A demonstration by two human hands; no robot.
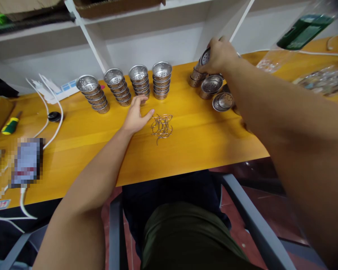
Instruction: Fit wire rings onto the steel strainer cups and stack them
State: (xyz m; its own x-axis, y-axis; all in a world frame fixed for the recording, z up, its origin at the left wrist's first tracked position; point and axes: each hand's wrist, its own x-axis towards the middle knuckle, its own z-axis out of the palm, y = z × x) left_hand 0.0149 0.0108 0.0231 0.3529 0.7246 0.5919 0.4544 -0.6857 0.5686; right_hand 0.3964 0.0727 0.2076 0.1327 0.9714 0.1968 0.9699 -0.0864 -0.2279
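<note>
My right hand [221, 56] reaches to the back right of the table and is closed round a perforated metal strainer cup [205, 57], which is tilted. Its fingertips are partly hidden. Beneath and beside it sit more strainer cups [212, 85], some lying on their sides. My left hand [135, 116] is over the middle of the table, thumb and fingers apart, holding nothing. Close to its thumb lies a small tangle of thin curved metal wires [162, 126]. Behind it stand several stacks of nested strainer cups; the rightmost stack [161, 80] is upright, the leftmost stack [92, 93] leans.
To the left are a blurred-out device [27, 161] with white cables, a green-and-yellow screwdriver [11, 125] and a power strip [59, 90]. A white shelf [154, 41] rises behind the table. Plastic bags [323, 80] with small parts lie at the right.
</note>
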